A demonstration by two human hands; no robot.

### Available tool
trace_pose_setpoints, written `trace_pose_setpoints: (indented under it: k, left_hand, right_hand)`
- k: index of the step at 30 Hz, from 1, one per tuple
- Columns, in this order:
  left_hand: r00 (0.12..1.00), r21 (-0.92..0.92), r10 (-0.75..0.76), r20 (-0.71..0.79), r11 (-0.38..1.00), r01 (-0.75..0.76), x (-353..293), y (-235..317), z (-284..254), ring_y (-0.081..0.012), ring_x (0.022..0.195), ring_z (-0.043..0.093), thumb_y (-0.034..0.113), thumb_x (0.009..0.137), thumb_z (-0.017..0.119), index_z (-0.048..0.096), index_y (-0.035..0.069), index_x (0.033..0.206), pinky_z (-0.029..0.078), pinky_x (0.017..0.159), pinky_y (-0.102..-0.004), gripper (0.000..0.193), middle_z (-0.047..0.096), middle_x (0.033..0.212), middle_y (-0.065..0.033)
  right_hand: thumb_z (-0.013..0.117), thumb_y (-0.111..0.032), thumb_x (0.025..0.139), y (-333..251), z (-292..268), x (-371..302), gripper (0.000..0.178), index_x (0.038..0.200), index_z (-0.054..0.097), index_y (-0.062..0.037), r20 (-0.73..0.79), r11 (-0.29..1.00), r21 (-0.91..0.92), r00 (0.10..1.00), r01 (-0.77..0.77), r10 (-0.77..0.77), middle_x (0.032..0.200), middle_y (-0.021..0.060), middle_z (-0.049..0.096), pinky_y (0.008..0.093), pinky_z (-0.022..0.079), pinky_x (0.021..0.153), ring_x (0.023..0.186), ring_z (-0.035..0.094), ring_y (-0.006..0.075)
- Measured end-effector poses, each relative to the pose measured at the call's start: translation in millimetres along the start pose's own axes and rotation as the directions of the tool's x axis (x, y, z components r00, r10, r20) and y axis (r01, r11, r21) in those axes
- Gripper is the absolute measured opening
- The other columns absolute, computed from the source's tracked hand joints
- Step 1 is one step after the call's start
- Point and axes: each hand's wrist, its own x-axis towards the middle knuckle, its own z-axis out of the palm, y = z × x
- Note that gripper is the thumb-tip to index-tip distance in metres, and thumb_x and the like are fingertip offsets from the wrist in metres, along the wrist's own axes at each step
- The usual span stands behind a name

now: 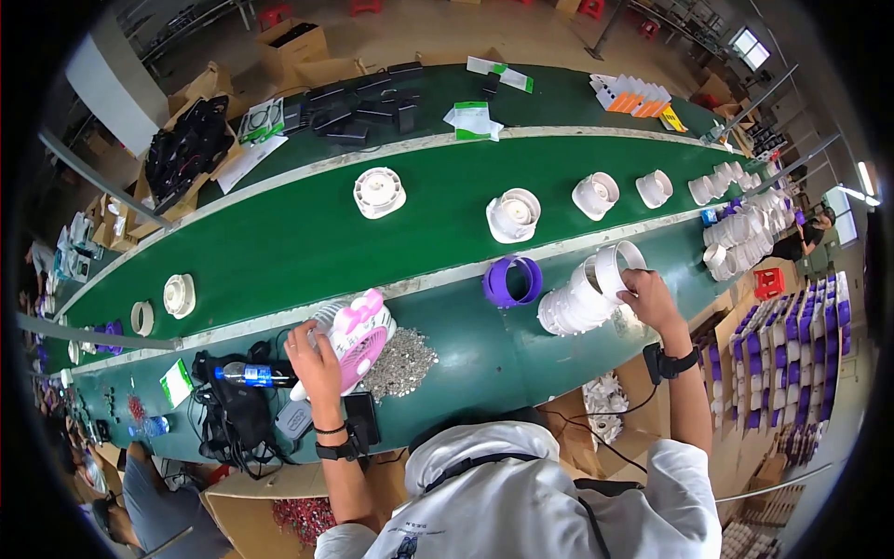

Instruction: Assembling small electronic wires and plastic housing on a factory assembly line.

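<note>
My right hand (649, 296) is closed on the rim of a white plastic ring (617, 267). That ring is tilted at the upper end of a stack of white rings (570, 303) lying on the near worktable. Left of the stack stands a purple ring (512, 281). Beside a small pink and white fan (361, 347) is my left hand (312, 361), its fingers apart and slightly bent. Whether they touch the fan's side cannot be made out. Just right of the fan, small metal parts (400, 363) are heaped on the table.
Several white round housings, one being (379, 192), sit along the green conveyor belt (279, 233). A black bag (233, 401) and a bottle (247, 374) lie left of my left hand. More white rings (745, 233) are piled at the right. Open cardboard boxes stand below the table edge.
</note>
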Motion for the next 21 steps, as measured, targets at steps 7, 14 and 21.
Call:
trace_pose_setpoints:
  k: [7, 14, 21]
  left_hand:
    - [0.998, 0.252, -0.009, -0.068, 0.967, 0.026, 3.1, 3.9, 12.6, -0.0394, 0.088, 0.059, 0.013, 0.095, 0.055, 0.065, 0.004, 0.103, 0.046, 0.076, -0.0482, 0.016, 0.066, 0.098, -0.0149]
    - [0.993, 0.254, -0.066, -0.1, 0.963, 0.089, 1.8, 11.2, 11.6, -0.0394, 0.084, 0.059, 0.009, 0.092, 0.055, 0.065, 0.004, 0.099, 0.047, 0.072, -0.0473, 0.013, 0.064, 0.092, -0.0149]
    - [0.992, 0.227, -0.118, -0.054, 0.965, 0.127, 3.3, 13.5, 12.9, -0.0377, 0.084, 0.058, 0.007, 0.088, 0.057, 0.065, 0.003, 0.097, 0.047, 0.074, -0.0461, 0.013, 0.063, 0.092, -0.015]
  right_hand:
    - [0.067, -0.006, 0.089, -61.1, -24.5, 23.5, 0.017, 0.1, 0.056, 0.0019, -0.343, 0.948, 0.155, 0.915, 0.28, -0.214, 0.088, 0.0235, 0.065, 0.0457, 0.05, 0.069, 0.079, 0.063, 0.0459]
    - [0.06, -0.011, 0.097, -186.7, 76.8, 152.9, 0.022, 0.115, 0.051, -0.0041, -0.204, 0.745, 0.38, 0.835, 0.548, -0.51, 0.086, 0.0277, 0.065, 0.0575, 0.048, 0.068, 0.082, 0.063, 0.0499]
    - [0.056, -0.004, 0.091, -274.9, 172.4, 329.1, 0.031, 0.122, 0.052, -0.008, -0.107, 0.82, 0.07, 0.822, 0.568, -0.56, 0.089, 0.0256, 0.07, 0.0569, 0.055, 0.074, 0.084, 0.069, 0.0458]
